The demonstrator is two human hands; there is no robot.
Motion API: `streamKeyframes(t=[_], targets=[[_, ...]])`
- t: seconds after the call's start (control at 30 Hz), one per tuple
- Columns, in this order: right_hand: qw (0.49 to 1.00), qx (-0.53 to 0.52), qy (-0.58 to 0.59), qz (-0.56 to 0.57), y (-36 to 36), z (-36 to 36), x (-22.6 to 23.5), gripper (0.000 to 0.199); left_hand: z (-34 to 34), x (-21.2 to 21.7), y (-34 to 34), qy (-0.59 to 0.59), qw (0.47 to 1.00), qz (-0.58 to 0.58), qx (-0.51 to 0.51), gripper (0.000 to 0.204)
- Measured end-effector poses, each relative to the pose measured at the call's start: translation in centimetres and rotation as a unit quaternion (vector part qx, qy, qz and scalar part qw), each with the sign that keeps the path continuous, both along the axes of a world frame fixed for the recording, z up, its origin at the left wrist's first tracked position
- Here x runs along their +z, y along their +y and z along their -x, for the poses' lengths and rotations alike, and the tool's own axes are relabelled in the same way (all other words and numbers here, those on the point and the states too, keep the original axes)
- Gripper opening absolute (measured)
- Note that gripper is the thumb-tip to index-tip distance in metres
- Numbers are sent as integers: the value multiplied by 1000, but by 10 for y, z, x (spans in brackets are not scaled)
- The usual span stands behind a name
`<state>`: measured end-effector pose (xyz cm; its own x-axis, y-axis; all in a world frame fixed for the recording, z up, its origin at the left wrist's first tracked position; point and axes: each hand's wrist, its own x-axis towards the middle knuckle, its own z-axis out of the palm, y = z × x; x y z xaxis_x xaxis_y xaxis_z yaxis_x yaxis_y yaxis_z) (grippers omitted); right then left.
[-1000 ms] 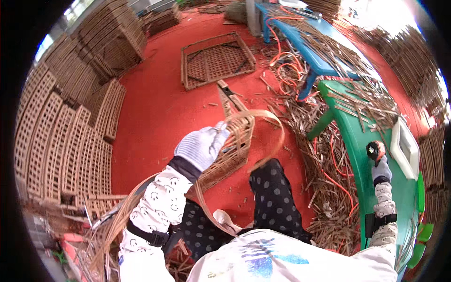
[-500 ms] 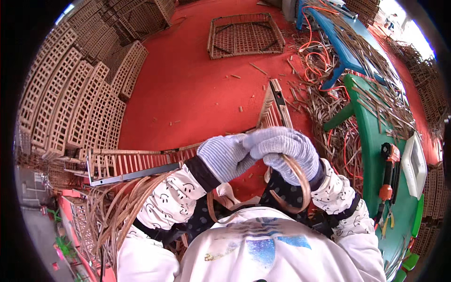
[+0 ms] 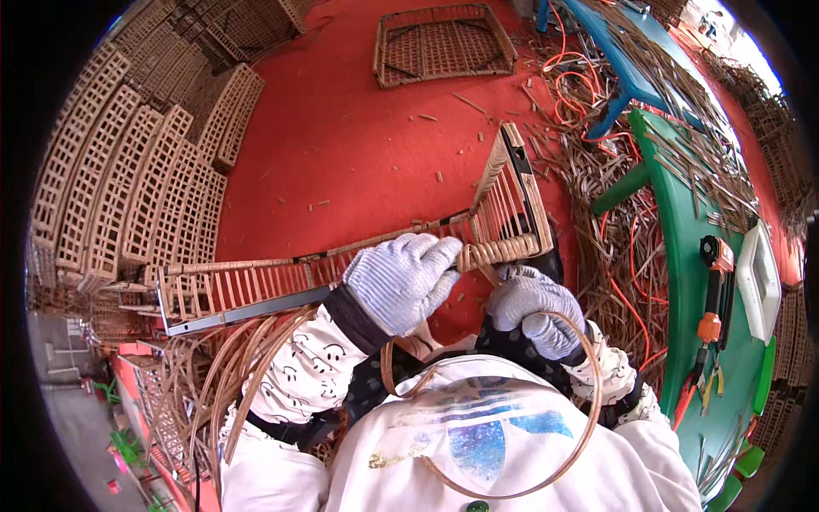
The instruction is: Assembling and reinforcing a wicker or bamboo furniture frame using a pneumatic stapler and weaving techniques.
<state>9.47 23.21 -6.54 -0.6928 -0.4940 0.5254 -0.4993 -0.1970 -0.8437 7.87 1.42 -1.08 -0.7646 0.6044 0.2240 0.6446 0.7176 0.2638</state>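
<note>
Across my lap lies a brown woven wicker frame point(image 3: 239, 293) with slatted sides and a grey metal bar along its near edge. Its upright corner section stands at the right. Part of the rim is bound with a coiled wicker wrapping point(image 3: 499, 251). My left hand point(image 3: 399, 283), in a grey striped glove, is closed on the rim at the left end of that wrapping. Just below and right of it, my gloved right hand point(image 3: 537, 314) grips a brown wicker strip point(image 3: 590, 418). The strip runs up to the wrapping, and its free length loops over my shirt.
A bundle of loose strips point(image 3: 213, 375) hangs by my left arm. Stacked lattice panels point(image 3: 128, 179) stand at left; another wicker frame point(image 3: 444, 47) lies on the red floor. To the right, a green bench point(image 3: 682, 316) bears an orange-black power tool point(image 3: 715, 282) and white tray point(image 3: 757, 282). Scraps and orange cord lie beside it.
My right hand has moved down from beside my left hand, drawing the strip toward me. The strip's loop now hangs wider over my shirt, and the wrapped rim shows between the hands.
</note>
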Motion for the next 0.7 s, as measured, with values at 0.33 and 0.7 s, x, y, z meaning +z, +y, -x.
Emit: streamKeyframes(t=[0.33, 0.7], targets=[[995, 62, -48, 69, -21, -18, -23, 24, 5, 3, 6, -74, 993, -90, -29, 40], [779, 45, 155, -606, 23, -32, -27, 69, 12, -1, 13, -54, 992, -81, 79, 34]])
